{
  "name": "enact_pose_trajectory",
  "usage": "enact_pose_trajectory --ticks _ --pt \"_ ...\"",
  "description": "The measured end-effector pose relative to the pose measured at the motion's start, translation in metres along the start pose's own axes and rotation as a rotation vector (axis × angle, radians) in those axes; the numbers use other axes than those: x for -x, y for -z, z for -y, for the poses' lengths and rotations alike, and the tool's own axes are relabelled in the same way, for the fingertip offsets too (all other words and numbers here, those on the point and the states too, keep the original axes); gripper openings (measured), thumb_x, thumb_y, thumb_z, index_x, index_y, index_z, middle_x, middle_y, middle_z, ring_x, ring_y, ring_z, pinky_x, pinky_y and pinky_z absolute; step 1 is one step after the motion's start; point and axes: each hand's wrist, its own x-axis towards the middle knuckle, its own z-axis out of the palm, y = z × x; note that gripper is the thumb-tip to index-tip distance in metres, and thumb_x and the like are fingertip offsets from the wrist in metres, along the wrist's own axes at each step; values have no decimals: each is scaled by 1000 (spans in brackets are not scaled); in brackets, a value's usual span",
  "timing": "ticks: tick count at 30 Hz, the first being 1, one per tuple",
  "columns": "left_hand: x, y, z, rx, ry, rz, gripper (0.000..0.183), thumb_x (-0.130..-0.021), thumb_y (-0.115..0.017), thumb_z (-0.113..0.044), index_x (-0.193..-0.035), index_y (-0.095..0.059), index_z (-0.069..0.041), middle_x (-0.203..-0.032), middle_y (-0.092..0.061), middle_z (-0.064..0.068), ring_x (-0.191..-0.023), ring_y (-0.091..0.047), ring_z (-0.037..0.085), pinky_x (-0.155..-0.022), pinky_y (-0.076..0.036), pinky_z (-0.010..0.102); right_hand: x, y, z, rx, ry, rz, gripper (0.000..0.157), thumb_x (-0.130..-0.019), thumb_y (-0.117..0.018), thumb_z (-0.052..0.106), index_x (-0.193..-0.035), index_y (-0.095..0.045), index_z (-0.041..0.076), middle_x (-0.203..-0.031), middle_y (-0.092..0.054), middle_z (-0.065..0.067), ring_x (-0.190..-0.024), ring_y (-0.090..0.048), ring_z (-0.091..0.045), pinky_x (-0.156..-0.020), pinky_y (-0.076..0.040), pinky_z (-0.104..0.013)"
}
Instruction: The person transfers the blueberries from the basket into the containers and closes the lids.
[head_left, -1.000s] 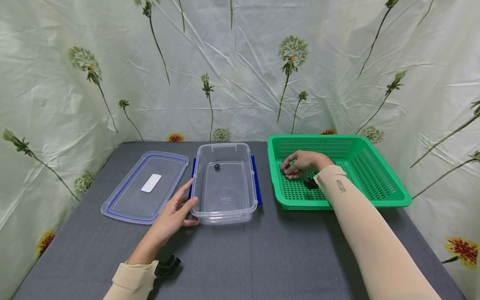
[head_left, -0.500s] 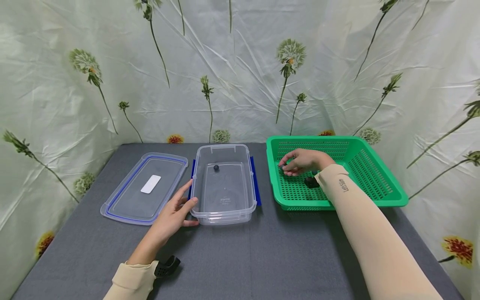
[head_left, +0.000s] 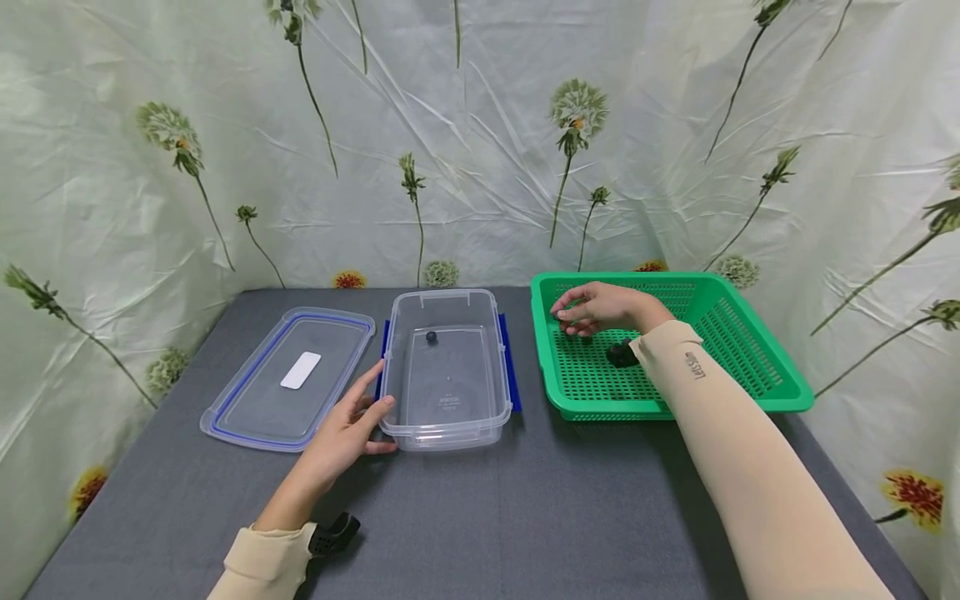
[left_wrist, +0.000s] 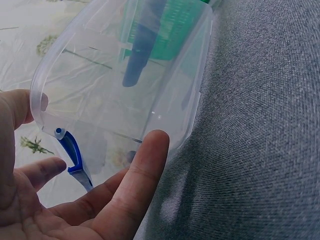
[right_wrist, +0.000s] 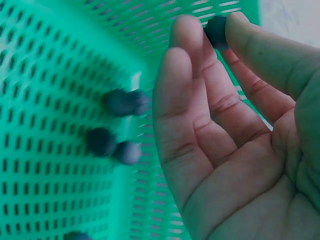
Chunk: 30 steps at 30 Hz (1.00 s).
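Note:
My right hand (head_left: 600,307) is over the left part of the green basket (head_left: 772,358). Its thumb and fingertips pinch a blueberry (right_wrist: 217,33), seen best in the right wrist view. Below, several more blueberries (right_wrist: 101,141) lie on the basket floor. At the left wall of the clear plastic container (head_left: 450,437), my left hand (head_left: 341,433) rests with spread, fairly straight fingers. The thumb tip lies over the rim, while the other fingers are along the outside. One blueberry (head_left: 431,337) sits inside the container, toward its back.
Left of the container lies its clear lid (head_left: 258,417), with a blue seal and a white label (head_left: 302,370). Blue latches (head_left: 510,367) stick out at the container's sides. A grey cloth (head_left: 450,517) covers the table, and a flower-printed curtain (head_left: 487,167) hangs behind.
My right hand has risen a little from the basket floor and shifted slightly to the left with the blueberry. The left hand and the container have stayed put.

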Motion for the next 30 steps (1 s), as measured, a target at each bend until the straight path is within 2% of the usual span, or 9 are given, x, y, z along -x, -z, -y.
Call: enact_pose_trajectory --ticks 5,13,18,22,30 --pt "0 0 0 1 0 3 68 -114 -55 -35 -172 -20 -38 -167 -29 36 -147 -44 56 -86 -70 43 2 5 14 -20 53 -25 41 -114 -56 18 -147 -51 -5 -106 -72 0 -91 -67 -12 -76 -55 -27" --pt "0 0 0 -4 -1 2 68 -114 -55 -36 -172 -20 -38 -166 -30 35 -146 -46 56 -86 -70 43 0 3 39 -40 141 -59 36 -112 -59 15 -143 -55 -5 -109 -74 -4 -95 -68 -13 -77 -57 -21" --pt "-1 0 1 3 4 1 68 -114 -55 -35 -172 -20 -38 -167 -29 36 -147 -45 56 -86 -70 43 -5 -5 53 -39 165 -68 34 -112 -59 12 -142 -58 -4 -107 -74 -3 -97 -67 -15 -77 -57 -21" --pt "-1 0 1 8 11 3 68 -114 -55 -35 -172 -20 -39 -168 -27 36 -148 -44 57 -87 -70 44 -12 -13 62 -29 168 -76 31 -111 -60 13 -139 -61 -1 -104 -73 -1 -95 -66 -17 -72 -52 -22" --pt "-1 0 -1 5 11 -1 68 -114 -56 -34 -172 -20 -39 -167 -30 36 -146 -46 57 -87 -70 48 -29 -31 77 -26 183 -69 32 -110 -61 12 -139 -62 -3 -99 -73 -1 -90 -68 -13 -82 -60 -25"
